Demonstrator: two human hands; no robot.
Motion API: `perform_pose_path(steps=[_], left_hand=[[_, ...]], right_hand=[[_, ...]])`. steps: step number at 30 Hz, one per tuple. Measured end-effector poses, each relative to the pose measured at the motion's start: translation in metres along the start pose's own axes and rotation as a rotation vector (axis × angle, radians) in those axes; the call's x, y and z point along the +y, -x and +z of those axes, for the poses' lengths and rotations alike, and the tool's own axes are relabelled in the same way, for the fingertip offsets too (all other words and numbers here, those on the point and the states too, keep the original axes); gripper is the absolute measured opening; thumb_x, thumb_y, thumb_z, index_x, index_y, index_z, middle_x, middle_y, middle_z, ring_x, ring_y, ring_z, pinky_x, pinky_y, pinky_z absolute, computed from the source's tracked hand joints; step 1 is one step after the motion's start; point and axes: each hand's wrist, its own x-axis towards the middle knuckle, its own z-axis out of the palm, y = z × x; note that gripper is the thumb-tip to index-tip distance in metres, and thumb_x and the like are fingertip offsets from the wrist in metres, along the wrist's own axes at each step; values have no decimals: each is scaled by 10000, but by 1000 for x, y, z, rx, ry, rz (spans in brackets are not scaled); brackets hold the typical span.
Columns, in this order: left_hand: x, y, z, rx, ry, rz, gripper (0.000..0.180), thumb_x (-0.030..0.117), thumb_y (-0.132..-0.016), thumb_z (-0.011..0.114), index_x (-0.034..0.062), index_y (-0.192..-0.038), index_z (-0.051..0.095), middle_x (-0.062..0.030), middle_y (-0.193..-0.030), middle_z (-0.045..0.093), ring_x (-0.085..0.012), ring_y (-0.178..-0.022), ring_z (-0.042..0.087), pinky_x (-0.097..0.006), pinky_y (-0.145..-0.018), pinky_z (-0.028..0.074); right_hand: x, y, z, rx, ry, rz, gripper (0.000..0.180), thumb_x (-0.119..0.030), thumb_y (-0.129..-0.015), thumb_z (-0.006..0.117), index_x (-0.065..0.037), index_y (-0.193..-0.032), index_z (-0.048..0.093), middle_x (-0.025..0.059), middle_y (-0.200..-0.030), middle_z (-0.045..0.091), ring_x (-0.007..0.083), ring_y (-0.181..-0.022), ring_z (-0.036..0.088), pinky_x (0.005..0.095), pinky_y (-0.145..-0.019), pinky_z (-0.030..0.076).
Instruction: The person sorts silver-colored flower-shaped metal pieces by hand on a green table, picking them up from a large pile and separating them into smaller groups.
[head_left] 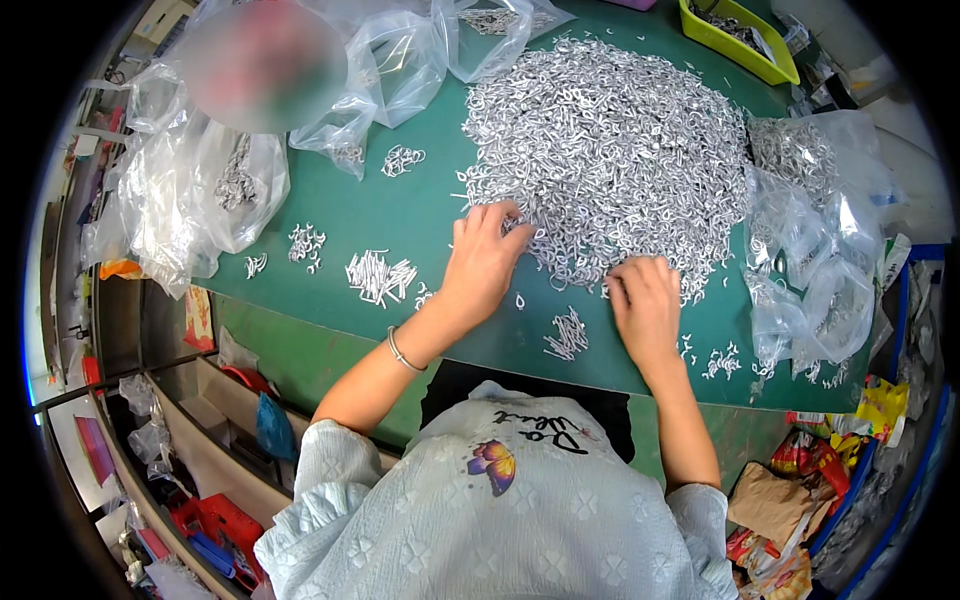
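Hands sorting small silver metal clips on a green table [400, 215]

Largest is the heap of clips [610, 150], spread mid-table between clear plastic bags [810, 250]. The left hand [485, 260] lies flat, fingers spread, on the heap's near edge; the right hand [645, 305] is curled over a few clips (whether it grips any cannot be told). Small sorted bundles [380, 275] sit beside them. Raking only a few clips out at once likely keeps counts clean.

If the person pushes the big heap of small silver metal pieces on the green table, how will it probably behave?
The heap of metal pieces is loose, so it would probably spread and slide, not move as one body. Strays already lie by the left hand and right hand. The pieces look hooked, so some may tangle and drag along in clumps.
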Motion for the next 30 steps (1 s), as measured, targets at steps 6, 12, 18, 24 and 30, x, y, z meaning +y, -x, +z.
perform_pose_path(steps=[6,12,18,24,30], left_hand=[[11,-21,-2,29,40,69,465,92,-780,711,107,-1225,577,-110,-1291,491,-332,-1225,437,-445,-973,366],[4,-55,28,-17,-150,68,491,138,-785,717,90,-1241,541,-109,-1318,488,-352,-1312,376,-475,-1032,336],[-14,-49,16,51,29,78,302,72,-796,686,69,-1083,592,-75,-1165,561,-299,-1148,494,-435,-949,381],[-24,-69,13,203,-21,-27,164,22,-819,652,80,-973,649,-68,-1061,578,-272,-987,535,-385,-812,388],[7,-34,-6,14,206,9,227,14,-814,655,51,-1037,638,-93,-1099,581,-282,-1001,541,-377,-825,404]], right_hand=[[13,-5,-13,154,5,40,239,-52,-778,698,-42,-1006,627,92,-1026,606,290,-972,542,392,-823,396],[3,-31,2,-66,24,-101,379,-168,-795,717,-56,-1142,613,79,-1258,554,293,-1255,457,481,-1017,312],[30,-21,-13,36,63,-77,219,-104,-794,704,-56,-1001,651,60,-1134,606,250,-1130,522,419,-960,349],[17,-67,8,119,120,-83,203,-90,-790,695,-51,-984,645,66,-936,590,247,-911,529,384,-830,375],[24,-61,3,123,126,-121,147,-44,-796,675,-53,-936,632,46,-911,606,233,-897,536,381,-817,375]])
